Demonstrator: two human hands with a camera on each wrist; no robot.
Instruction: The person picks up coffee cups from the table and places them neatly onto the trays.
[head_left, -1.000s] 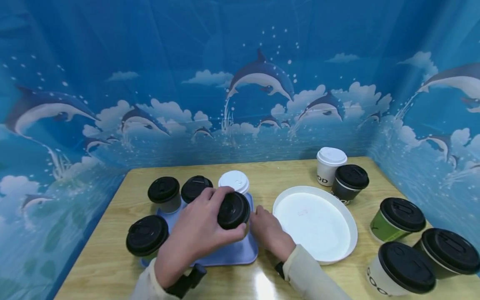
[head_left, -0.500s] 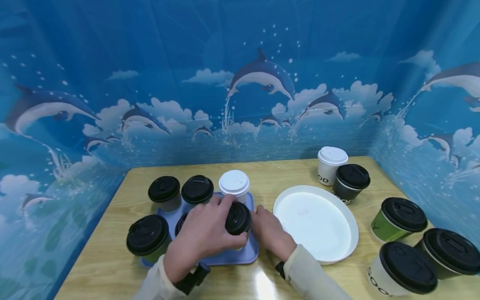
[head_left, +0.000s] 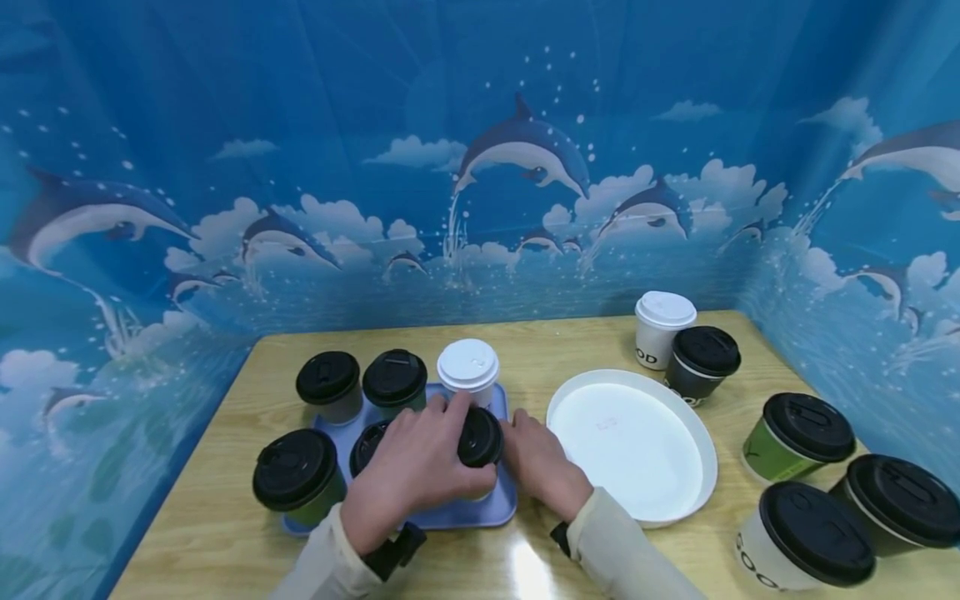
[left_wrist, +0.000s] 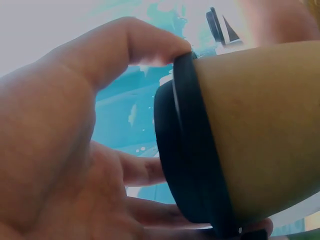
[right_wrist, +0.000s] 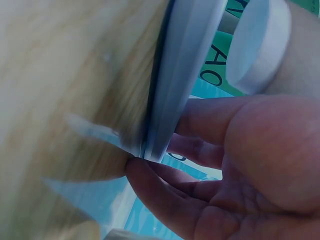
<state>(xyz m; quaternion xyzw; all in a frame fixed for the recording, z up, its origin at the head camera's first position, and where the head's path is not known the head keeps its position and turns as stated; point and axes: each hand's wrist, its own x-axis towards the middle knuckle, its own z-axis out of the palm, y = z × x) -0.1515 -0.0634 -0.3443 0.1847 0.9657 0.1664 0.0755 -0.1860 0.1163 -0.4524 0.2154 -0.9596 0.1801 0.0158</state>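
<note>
In the head view my left hand [head_left: 412, 467] grips a tan paper coffee cup by its black lid [head_left: 480, 437], over the right part of a purple tray [head_left: 491, 514]. The left wrist view shows the thumb and fingers round the lid rim, with the tan cup body [left_wrist: 265, 130] beyond. My right hand [head_left: 542, 458] pinches the tray's right edge, which lies between thumb and fingers in the right wrist view. Behind the held cup stands a white-lidded cup [head_left: 468, 367]. Another black-lidded cup [head_left: 366, 447] is partly hidden by my left hand.
Black-lidded cups [head_left: 393, 377], [head_left: 328, 379] and a green one [head_left: 296, 475] stand along the tray's back and left. To the right lies a round white tray [head_left: 630, 450]. Past it are a white cup [head_left: 663, 329], a dark cup [head_left: 703, 362] and several larger cups [head_left: 806, 429].
My left hand has moved slightly right and down with the cup, uncovering the black-lidded cup to its left and more of the white-lidded cup. My right hand stays at the tray edge.
</note>
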